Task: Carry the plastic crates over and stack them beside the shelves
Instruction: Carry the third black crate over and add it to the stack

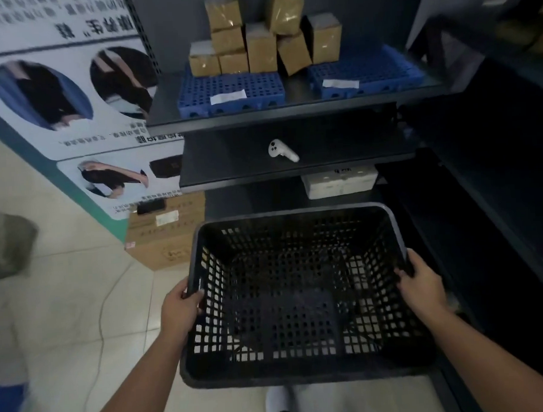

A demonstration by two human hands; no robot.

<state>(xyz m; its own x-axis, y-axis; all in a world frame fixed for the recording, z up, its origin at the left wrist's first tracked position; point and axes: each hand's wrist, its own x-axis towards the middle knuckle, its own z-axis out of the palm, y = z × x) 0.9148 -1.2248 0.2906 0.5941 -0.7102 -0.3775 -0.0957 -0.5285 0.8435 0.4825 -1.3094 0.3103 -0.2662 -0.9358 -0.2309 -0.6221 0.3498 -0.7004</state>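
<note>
A person's left hand (180, 306) and right hand (421, 285) clamp their fingers over opposite rims of an empty black plastic crate (299, 298), keeping it level at the foot of dark shelves (293, 170). It may already rest on another crate; unclear. Beyond, small brown boxes (257, 41) sit on blue trays (231, 90).

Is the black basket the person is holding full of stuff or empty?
Empty. The black crate shows only its bare mesh floor, with pale floor tiles visible through the holes. The left hand and right hand grip its side rims.
</note>
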